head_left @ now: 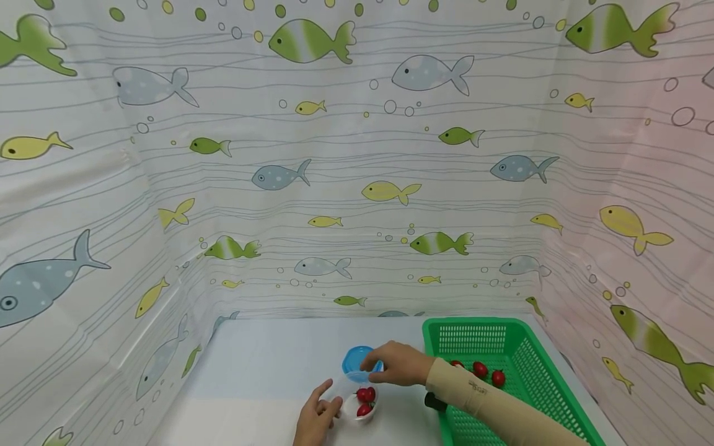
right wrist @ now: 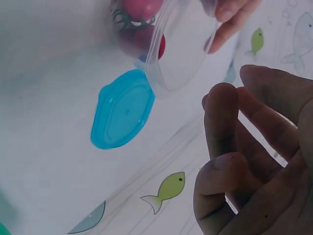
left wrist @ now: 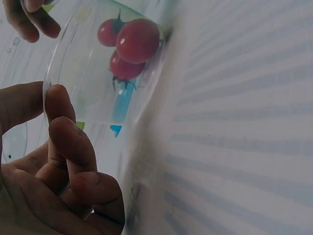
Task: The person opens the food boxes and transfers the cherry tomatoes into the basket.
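A clear plastic container (head_left: 349, 414) stands on the table with three small red tomatoes (left wrist: 138, 41) in it. My left hand (head_left: 317, 416) pinches its rim between thumb and forefinger, the other fingers curled beside the wall. Just beyond the container lies a blue lid (right wrist: 124, 112), flat on the table. My right hand (head_left: 403, 364) hovers above the container and lid, with loosely bent fingers (right wrist: 222, 117) and nothing between them. From the head, that hand covers part of the lid.
To the right is a green slotted basket (head_left: 466, 321) with red tomatoes (head_left: 498, 378) near its left side; my right forearm crosses over it. A white curtain (head_left: 346, 124) printed with fish encloses the white table (head_left: 251, 365) at the back and sides.
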Demonstrator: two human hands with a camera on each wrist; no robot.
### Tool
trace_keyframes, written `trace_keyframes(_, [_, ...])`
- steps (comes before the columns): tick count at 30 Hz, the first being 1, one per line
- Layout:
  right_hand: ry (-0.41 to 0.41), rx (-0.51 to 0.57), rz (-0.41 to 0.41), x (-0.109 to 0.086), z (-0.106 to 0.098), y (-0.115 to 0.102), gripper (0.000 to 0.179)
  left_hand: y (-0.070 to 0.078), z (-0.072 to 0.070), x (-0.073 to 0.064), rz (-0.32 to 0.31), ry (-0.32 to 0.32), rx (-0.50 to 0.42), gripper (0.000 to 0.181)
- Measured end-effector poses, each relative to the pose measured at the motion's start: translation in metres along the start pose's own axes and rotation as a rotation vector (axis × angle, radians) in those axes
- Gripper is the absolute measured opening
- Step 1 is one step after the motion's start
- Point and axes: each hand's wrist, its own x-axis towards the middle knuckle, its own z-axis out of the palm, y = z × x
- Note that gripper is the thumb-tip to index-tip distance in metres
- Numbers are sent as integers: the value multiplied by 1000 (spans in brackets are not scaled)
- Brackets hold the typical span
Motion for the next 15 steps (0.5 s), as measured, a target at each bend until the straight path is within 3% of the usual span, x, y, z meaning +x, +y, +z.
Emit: trace_keyframes(15, [-42, -223, 25, 18, 14, 3, 22, -3, -1, 2, 12, -19, -14, 74])
